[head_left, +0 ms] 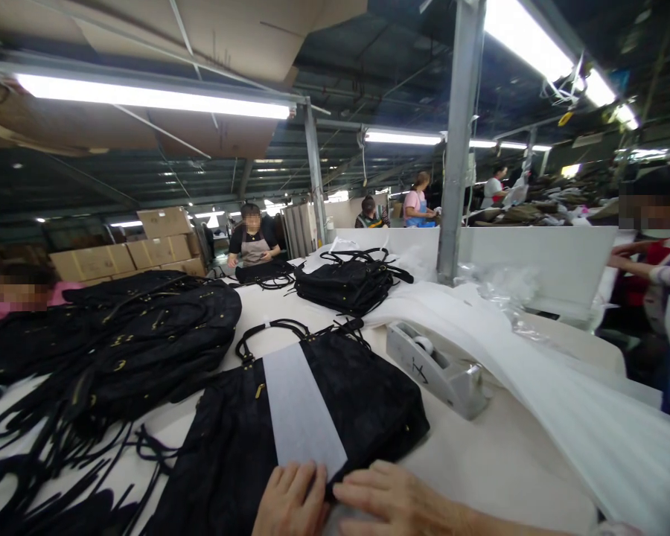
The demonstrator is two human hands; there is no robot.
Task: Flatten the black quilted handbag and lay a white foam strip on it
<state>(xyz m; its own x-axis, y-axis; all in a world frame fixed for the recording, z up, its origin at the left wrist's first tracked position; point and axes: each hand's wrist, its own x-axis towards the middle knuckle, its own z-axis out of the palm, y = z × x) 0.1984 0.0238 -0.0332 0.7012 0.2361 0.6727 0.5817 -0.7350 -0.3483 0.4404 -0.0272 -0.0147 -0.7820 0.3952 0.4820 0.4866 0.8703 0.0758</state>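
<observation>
A black handbag (368, 394) lies flat on the table in front of me, its handles pointing away. Across its middle runs a pale grey strip (301, 406), paper or thin foam. My left hand (291, 497) grips the near end of this strip at the bag's lower edge, fingers bent and close together. Beside it, my right hand (388, 495) rests against the same edge with fingers stretched out; the fingertips touch the bag near the strip. The undersides of both hands are hidden. A grey tape dispenser (438, 368) with a roll stands right of the bag.
Black bags with loose straps pile up on the left (161, 327). A stack of black bags (343, 283) sits farther back. White sheeting (514, 372) runs down the right side. A metal post (461, 149) rises behind. Several people work around, one across the table (254, 242).
</observation>
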